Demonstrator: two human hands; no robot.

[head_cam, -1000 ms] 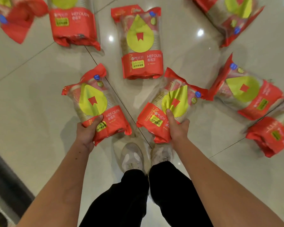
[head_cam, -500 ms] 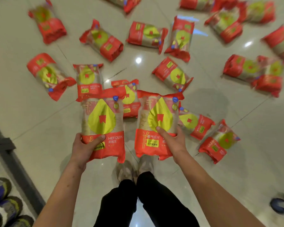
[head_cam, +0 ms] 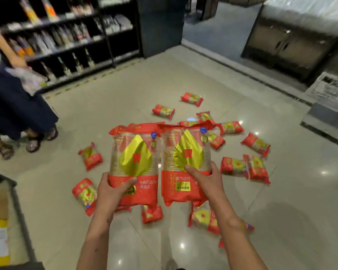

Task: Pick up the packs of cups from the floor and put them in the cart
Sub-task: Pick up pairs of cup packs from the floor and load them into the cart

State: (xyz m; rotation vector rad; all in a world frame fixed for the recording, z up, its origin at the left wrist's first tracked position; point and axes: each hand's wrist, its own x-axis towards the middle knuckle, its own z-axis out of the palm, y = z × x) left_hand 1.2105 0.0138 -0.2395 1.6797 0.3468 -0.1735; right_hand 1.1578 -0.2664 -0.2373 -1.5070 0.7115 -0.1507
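Observation:
I hold two red and clear packs of cups upright in front of me, well above the floor. My left hand [head_cam: 113, 190] grips the lower part of the left pack [head_cam: 134, 162], thumb across its red band. My right hand [head_cam: 207, 180] grips the right pack [head_cam: 185, 160] the same way, thumb on its yellow-green drop label. Several more packs lie scattered on the pale tiled floor, such as a pack on the left [head_cam: 90, 156], one below it [head_cam: 84, 192] and a pair at the right [head_cam: 245, 167]. No cart shows clearly.
Another person [head_cam: 18, 106] in a dark skirt and sandals stands at the left by dark store shelves [head_cam: 70, 36]. A steel cabinet [head_cam: 293, 41] and a white crate [head_cam: 328, 90] stand at the right. A low dark-edged display [head_cam: 20, 211] sits at the bottom left.
I have straightened up with both packs lifted off the floor. The view rose from the floor tiles to the aisle, shelves and the other person.

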